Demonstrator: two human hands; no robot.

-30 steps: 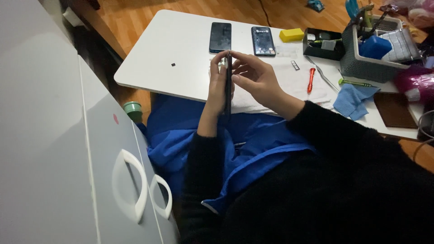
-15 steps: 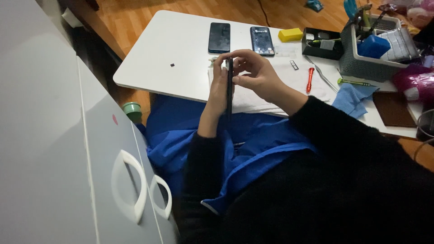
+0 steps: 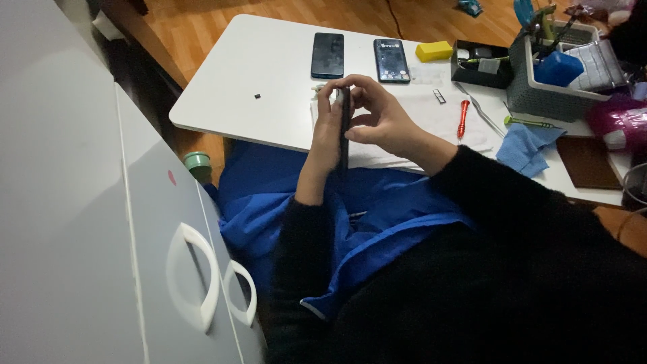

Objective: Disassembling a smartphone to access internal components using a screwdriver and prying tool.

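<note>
A thin dark phone (image 3: 345, 131) stands edge-on between both my hands, over the near edge of the white table (image 3: 263, 74). My left hand (image 3: 328, 131) grips it along its left side. My right hand (image 3: 381, 118) holds its right side, fingers curled over its top end. A white cloth (image 3: 431, 118) lies on the table under my hands. Both arms are in black sleeves, with a blue garment across my lap.
Two dark phones (image 3: 327, 55) (image 3: 391, 61) lie flat further back. A yellow block (image 3: 434, 50), a red screwdriver (image 3: 462, 118), a blue cloth (image 3: 529, 148) and a grey basket of tools (image 3: 549, 94) sit to the right. A grey cabinet with white handles (image 3: 195, 276) stands at my left.
My right-hand fingers have shifted up and closed over the top end of the phone. The phone stays upright in the same spot.
</note>
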